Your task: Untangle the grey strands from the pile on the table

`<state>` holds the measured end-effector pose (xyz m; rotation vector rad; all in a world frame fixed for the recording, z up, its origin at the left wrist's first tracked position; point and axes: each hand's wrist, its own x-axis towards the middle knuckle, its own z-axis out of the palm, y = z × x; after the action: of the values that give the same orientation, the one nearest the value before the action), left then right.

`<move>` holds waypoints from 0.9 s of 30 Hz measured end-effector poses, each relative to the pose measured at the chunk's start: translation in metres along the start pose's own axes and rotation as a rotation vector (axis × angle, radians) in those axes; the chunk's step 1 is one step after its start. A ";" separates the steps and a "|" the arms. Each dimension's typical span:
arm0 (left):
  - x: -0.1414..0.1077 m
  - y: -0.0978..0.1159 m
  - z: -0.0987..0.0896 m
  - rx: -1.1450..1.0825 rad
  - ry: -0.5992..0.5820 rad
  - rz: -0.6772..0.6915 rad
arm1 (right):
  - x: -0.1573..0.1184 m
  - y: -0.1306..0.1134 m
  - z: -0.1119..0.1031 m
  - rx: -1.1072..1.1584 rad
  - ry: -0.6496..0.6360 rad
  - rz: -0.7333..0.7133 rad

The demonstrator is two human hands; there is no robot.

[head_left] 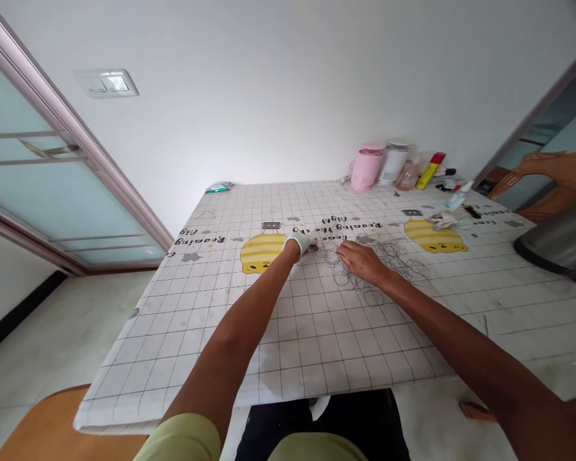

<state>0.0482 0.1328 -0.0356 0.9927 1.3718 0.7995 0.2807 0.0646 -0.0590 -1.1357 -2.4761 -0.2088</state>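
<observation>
A loose tangle of thin dark thread or wire lies on the checked tablecloth, under and around my right hand. The fingers of that hand are pinched together at the tangle's left side; what is between them is too small to make out. My left hand wears a white glove and rests on the cloth left of the tangle. Its fingers point right, near a few thin strands, and how they are closed cannot be made out.
Along the wall at the back right stand a pink device, a white device, a bottle and a yellow-red can. Nearer are a spray bottle, a crumpled cloth and a metal appliance. A green packet lies back left.
</observation>
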 end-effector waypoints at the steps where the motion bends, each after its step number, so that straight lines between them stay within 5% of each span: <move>1: -0.001 -0.002 -0.001 -0.004 -0.014 -0.003 | -0.002 0.002 -0.002 0.001 0.010 0.008; 14: -0.037 -0.030 -0.003 -0.211 -0.215 0.020 | 0.002 -0.002 -0.018 0.082 0.333 0.184; 17: -0.048 -0.032 -0.002 -0.139 -0.152 0.110 | 0.004 -0.006 -0.012 0.118 0.357 0.241; 21: -0.056 -0.034 -0.004 0.230 -0.006 0.248 | 0.006 -0.008 -0.005 0.170 0.384 0.309; 27: -0.047 -0.041 0.002 0.496 0.117 0.323 | 0.005 -0.012 -0.003 0.258 0.408 0.334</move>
<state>0.0428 0.0736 -0.0538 1.6054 1.5719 0.7759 0.2701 0.0592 -0.0540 -1.2306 -1.8680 -0.0173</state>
